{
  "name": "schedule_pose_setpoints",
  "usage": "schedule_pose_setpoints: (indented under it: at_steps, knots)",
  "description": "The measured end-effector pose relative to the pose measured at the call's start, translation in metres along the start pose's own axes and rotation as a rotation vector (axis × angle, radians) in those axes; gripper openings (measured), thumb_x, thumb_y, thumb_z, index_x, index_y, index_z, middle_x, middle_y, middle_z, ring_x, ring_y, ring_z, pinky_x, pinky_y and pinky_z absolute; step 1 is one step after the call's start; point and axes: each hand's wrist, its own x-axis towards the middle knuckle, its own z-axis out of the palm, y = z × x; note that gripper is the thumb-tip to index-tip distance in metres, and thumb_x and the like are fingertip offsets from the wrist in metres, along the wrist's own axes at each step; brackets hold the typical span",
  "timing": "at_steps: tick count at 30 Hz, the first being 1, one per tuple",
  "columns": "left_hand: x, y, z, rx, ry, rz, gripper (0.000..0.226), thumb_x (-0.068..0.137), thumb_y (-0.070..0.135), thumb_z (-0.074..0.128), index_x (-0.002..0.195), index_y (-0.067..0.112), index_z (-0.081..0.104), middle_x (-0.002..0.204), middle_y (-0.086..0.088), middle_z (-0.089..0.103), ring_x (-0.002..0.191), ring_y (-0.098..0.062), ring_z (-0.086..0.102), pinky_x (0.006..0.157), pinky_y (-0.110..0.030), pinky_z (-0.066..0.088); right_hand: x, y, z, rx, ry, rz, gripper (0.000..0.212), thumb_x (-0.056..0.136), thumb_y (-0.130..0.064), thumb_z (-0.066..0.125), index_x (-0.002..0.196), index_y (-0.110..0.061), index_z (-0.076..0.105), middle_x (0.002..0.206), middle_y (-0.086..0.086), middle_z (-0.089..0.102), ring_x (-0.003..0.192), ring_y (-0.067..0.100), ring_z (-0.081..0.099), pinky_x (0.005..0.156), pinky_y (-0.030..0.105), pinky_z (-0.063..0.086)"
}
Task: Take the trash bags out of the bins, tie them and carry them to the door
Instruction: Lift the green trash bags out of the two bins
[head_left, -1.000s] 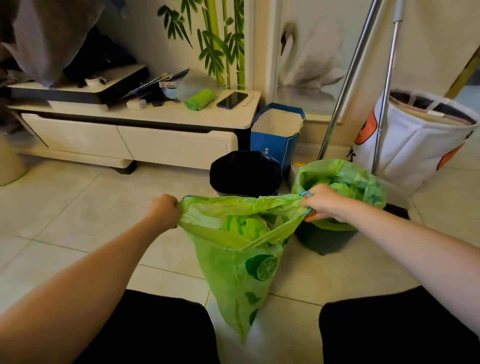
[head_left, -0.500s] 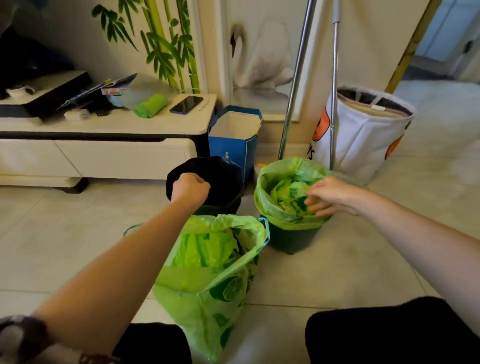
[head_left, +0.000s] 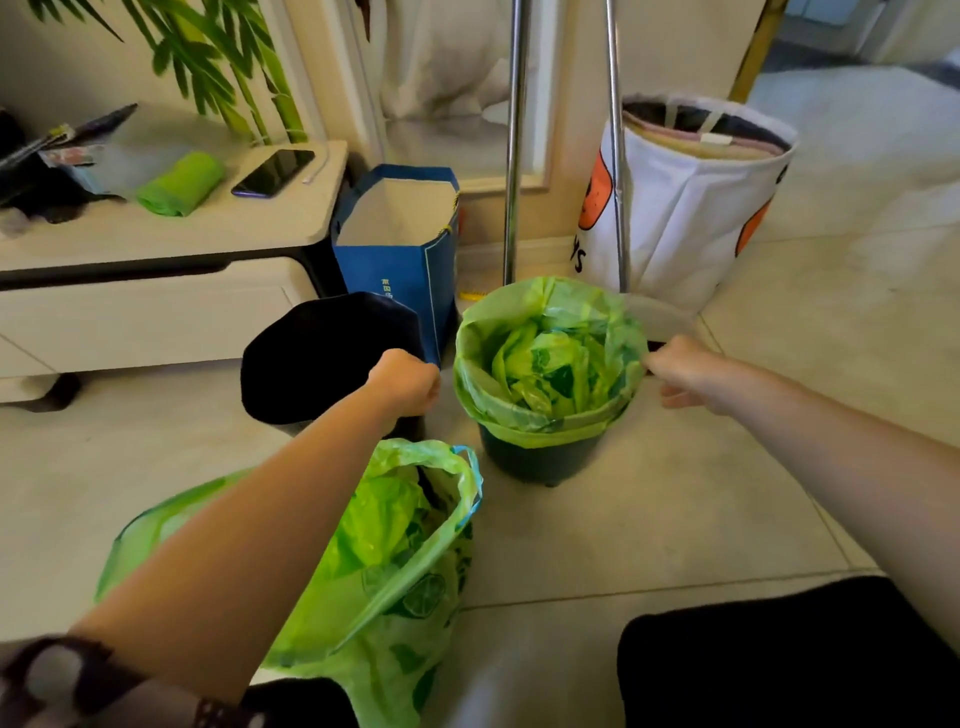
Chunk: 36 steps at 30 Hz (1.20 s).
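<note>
Gripping rim of lined bin's green bag (head_left: 545, 415): right hand (head_left: 680, 371) pinching | left hand (head_left: 405, 382) fisted beside it, contact unclear | loose bag (head_left: 395, 587) untied on floor

- Head view looks forward and down from above the tiled floor (head_left: 649, 519)
- Close over both forearms (only one view, nothing shared)

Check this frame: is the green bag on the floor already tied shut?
No. The green bag on the floor gapes open at its mouth, with its blue drawstring hanging loose at the rim.
</note>
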Motion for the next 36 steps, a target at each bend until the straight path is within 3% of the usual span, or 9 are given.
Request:
schedule_pose_setpoints:
  at_steps: [4,7,10,12,14,23,28,33,36]
  knots:
    - [0.01,-0.008,0.023,-0.07,-0.046,-0.127,0.024,0.091,0.004,0.043,0.067,0.009,0.046,0.063,-0.01,0.047,0.048,-0.019,0.051,0.055,-0.032,0.049,0.01,0.011,-0.007,0.07,-0.106,0.139,0.034,0.09,-0.038,0.057,0.107,-0.012,0.043,0.11,0.016,0.05,0.094,0.033,0.057,0.088,0.043,0.054]
    - [0.023,-0.014,0.031,-0.128,-0.035,-0.161,0.021,0.091,0.005,0.043,0.07,0.007,0.046,0.067,-0.011,0.045,0.053,-0.022,0.05,0.065,-0.035,0.049,0.02,0.006,-0.005,0.18,-0.176,0.188,0.037,0.093,-0.039,0.05,0.116,-0.01,0.046,0.113,0.02,0.053,0.097,0.035,0.059,0.083,0.043,0.054]
    - [0.026,-0.014,0.041,-0.21,-0.044,-0.18,0.016,0.097,0.019,0.045,0.104,0.006,0.05,0.092,-0.013,0.053,0.069,-0.021,0.056,0.062,-0.033,0.051,0.028,0.0,0.002,0.22,-0.207,0.212,0.04,0.094,-0.04,0.045,0.116,-0.007,0.054,0.113,0.023,0.057,0.091,0.035,0.06,0.074,0.04,0.055]
    - [0.028,-0.017,0.046,-0.255,-0.05,-0.218,0.024,0.098,0.024,0.044,0.116,0.009,0.045,0.109,-0.014,0.05,0.087,-0.028,0.058,0.072,-0.036,0.049,0.03,-0.003,0.005,0.239,-0.218,0.228,0.036,0.095,-0.037,0.042,0.107,-0.006,0.058,0.106,0.022,0.059,0.088,0.036,0.061,0.073,0.042,0.055]
    - [0.03,-0.017,0.049,-0.292,-0.081,-0.235,0.021,0.097,0.024,0.047,0.107,0.006,0.05,0.112,-0.015,0.053,0.096,-0.031,0.056,0.08,-0.038,0.047,0.031,-0.005,0.006,0.27,-0.195,0.247,0.028,0.096,-0.032,0.041,0.092,-0.009,0.057,0.095,0.017,0.06,0.087,0.035,0.061,0.078,0.046,0.054]
    - [0.038,-0.012,0.049,-0.47,-0.128,-0.24,0.026,0.09,0.005,0.058,0.115,-0.001,0.053,0.086,-0.01,0.058,0.072,-0.021,0.062,0.063,-0.029,0.054,0.039,-0.003,0.004,0.331,-0.078,0.245,0.009,0.09,-0.016,0.06,0.092,-0.012,0.053,0.083,0.007,0.053,0.073,0.02,0.053,0.079,0.037,0.049]
    - [0.035,-0.012,0.053,-0.472,-0.069,-0.331,0.033,0.094,0.019,0.055,0.122,0.008,0.044,0.118,-0.018,0.047,0.071,-0.022,0.061,0.055,-0.03,0.05,0.039,-0.007,0.007,0.348,-0.019,0.143,0.022,0.088,-0.022,0.063,0.078,-0.016,0.044,0.081,0.004,0.052,0.079,0.022,0.055,0.077,0.035,0.047]
    - [0.031,-0.012,0.058,-0.415,-0.068,-0.319,0.014,0.095,0.017,0.05,0.084,0.008,0.05,0.07,-0.011,0.056,0.052,-0.015,0.043,0.051,-0.025,0.038,0.041,-0.012,0.008,0.384,0.038,0.093,0.031,0.088,-0.032,0.062,0.109,-0.015,0.048,0.099,0.01,0.057,0.092,0.028,0.058,0.067,0.034,0.048]
    - [0.035,-0.012,0.059,-0.411,-0.045,-0.284,0.006,0.092,0.011,0.054,0.088,0.007,0.054,0.071,-0.009,0.054,0.052,-0.014,0.044,0.048,-0.025,0.039,0.041,-0.013,0.005,0.366,0.1,0.065,0.022,0.089,-0.02,0.06,0.104,-0.008,0.051,0.096,0.013,0.058,0.093,0.03,0.058,0.073,0.037,0.053]
